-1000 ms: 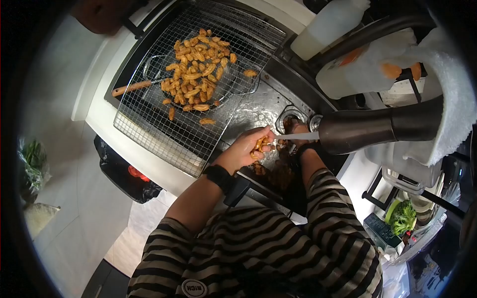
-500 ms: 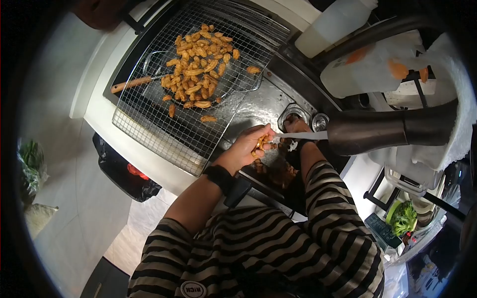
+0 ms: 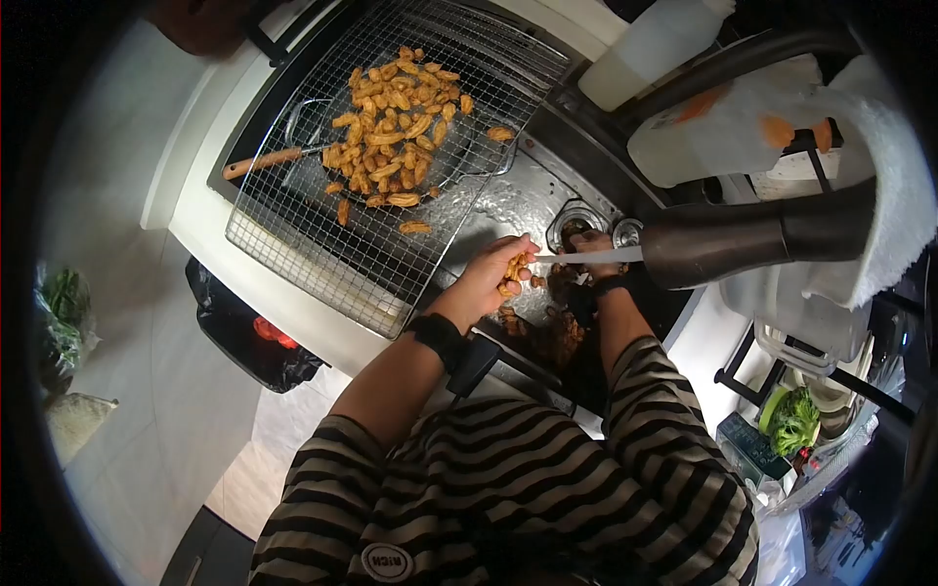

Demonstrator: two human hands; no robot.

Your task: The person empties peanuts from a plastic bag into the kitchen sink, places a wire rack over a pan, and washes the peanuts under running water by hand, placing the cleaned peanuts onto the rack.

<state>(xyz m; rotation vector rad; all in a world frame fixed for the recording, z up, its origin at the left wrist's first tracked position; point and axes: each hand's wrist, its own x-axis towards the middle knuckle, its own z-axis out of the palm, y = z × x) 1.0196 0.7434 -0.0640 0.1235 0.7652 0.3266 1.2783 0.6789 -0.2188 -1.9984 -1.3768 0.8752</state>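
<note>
Running water [image 3: 586, 256] pours from the dark faucet [image 3: 713, 244] between my hands in the metal sink [image 3: 503, 210]. My left hand [image 3: 496, 273] is curled around several wet peanuts [image 3: 515, 272], beside the end of the stream. Near the drain [image 3: 575, 227], my right hand [image 3: 591, 246] reaches in under the water; its fingers are partly hidden, so what it holds is unclear. More brown peanuts [image 3: 562, 337] lie low in the sink below my hands. A heap of peanuts [image 3: 396, 127] rests on the wire rack [image 3: 332, 283] to the left.
A wooden handle [image 3: 264, 162] sticks out beneath the rack. Large plastic bottles [image 3: 650, 54] stand behind the faucet. At the lower left is a black-lined bin [image 3: 244, 337]. Green vegetables [image 3: 791, 420] sit on the right, and bagged greens [image 3: 66, 317] at the far left.
My right hand has shifted from the drain area toward the water stream. My left hand stays nearly in place, still around peanuts. The whole view has shifted slightly.
</note>
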